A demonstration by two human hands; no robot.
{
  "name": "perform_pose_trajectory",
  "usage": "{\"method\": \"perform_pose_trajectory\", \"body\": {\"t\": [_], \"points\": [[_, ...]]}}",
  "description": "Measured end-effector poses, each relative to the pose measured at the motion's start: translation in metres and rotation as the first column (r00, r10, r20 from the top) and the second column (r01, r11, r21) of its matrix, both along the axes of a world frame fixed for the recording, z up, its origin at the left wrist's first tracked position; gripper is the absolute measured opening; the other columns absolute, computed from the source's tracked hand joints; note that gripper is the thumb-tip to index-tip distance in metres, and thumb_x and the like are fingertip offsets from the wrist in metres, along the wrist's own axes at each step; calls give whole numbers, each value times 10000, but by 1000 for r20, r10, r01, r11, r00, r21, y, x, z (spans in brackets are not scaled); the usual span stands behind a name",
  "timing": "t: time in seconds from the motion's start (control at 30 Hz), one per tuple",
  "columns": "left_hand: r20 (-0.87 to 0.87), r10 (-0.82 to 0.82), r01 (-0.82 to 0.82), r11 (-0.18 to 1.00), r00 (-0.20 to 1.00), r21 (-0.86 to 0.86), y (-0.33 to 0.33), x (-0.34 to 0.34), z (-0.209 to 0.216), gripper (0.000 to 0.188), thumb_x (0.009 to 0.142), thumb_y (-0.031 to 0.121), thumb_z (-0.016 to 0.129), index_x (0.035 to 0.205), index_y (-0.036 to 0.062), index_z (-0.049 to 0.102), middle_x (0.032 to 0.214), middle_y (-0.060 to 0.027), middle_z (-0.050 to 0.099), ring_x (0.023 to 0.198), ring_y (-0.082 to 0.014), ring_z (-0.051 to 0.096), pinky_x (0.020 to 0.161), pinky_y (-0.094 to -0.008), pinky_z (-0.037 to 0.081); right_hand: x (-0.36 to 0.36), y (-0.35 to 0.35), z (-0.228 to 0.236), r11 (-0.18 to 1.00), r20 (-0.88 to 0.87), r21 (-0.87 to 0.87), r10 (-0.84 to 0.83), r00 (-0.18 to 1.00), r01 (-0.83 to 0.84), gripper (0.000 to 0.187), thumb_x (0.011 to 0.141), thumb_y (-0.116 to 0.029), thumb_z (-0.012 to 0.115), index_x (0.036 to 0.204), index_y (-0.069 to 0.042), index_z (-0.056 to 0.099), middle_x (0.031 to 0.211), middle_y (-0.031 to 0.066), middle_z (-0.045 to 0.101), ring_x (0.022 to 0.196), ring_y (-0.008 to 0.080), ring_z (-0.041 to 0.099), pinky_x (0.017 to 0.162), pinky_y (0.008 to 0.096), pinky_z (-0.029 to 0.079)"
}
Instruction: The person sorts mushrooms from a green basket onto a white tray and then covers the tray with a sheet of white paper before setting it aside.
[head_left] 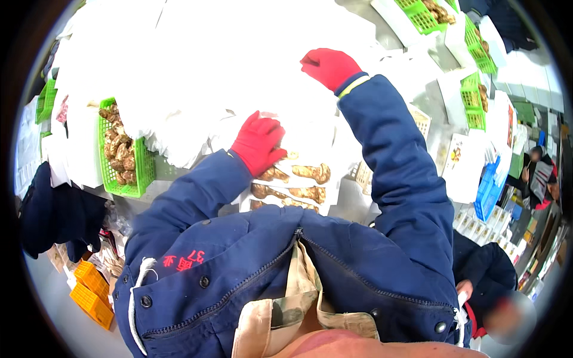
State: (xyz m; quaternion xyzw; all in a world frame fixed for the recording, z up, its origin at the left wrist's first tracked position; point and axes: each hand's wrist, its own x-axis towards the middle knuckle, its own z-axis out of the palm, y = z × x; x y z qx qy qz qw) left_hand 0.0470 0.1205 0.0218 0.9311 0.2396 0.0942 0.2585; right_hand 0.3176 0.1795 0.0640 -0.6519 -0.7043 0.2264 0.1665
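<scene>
My left hand (pixel 259 143), in a red glove, rests at the upper left of a white box of mushrooms, its fingers apart and touching the white wrapping there. Thick brown-and-white mushrooms (pixel 311 173), which look like matsutake, lie in rows with white strips between them. The box's lower part is hidden by my jacket. Farther off to the right, my right hand (pixel 331 67), also gloved in red, is held over the bright white surface with its fingers curled together. Glare hides whatever may be between those fingertips.
A green basket of mushrooms (pixel 122 149) stands at the left, beside crumpled white sheeting (pixel 179 140). More green baskets (pixel 471 98) and white boxes line the right side. Yellow crates (pixel 92 295) sit low at the left. A person in dark clothes (pixel 486 268) is close by at lower right.
</scene>
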Motion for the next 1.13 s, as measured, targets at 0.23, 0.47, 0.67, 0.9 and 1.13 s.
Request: {"method": "perform_pose_trajectory", "body": {"t": [0.23,0.47,0.67,0.9,1.13], "points": [[374,163,-149,987,913,-68,14,-18,-3,474,750,159,694,1208,100,582,1231,-122,520,1205,-322,460,1069,-492,329,-53,121,-48,999,309,-42,10,951,4,427,820,-417,663,1141,-137,636,1149,107,615,1010,290,611,903,391,481],[69,527,-520,794,847,316,110,-47,-64,511,737,213,741,1210,108,577,1289,-111,537,1201,-333,479,1002,-453,375,-50,149,-94,897,147,413,-235,961,157,715,807,-350,666,1400,-53,402,1383,189,461,1209,337,496,996,441,425],[52,445,-435,834,894,339,136,-54,-85,165,720,198,693,870,148,644,968,-29,628,973,-260,579,833,-427,442,-57,127,-111,963,188,266,-99,977,46,616,793,-428,688,1303,-131,512,1251,147,567,1101,328,572,937,426,468],[203,489,-511,857,849,74,150,-47,-80,100,804,163,683,830,76,643,809,-86,652,780,-275,621,715,-372,486,71,113,-106,972,-36,147,-179,983,182,471,831,-395,658,1179,-82,604,1083,160,647,1014,295,607,918,403,456],[186,633,-585,770,752,-254,162,-63,-80,223,925,254,586,959,36,621,885,-146,645,837,-308,618,751,-363,460,16,37,-94,977,317,-210,44,947,24,443,760,-454,712,1112,-195,639,1149,73,652,996,281,626,879,357,491]]}}
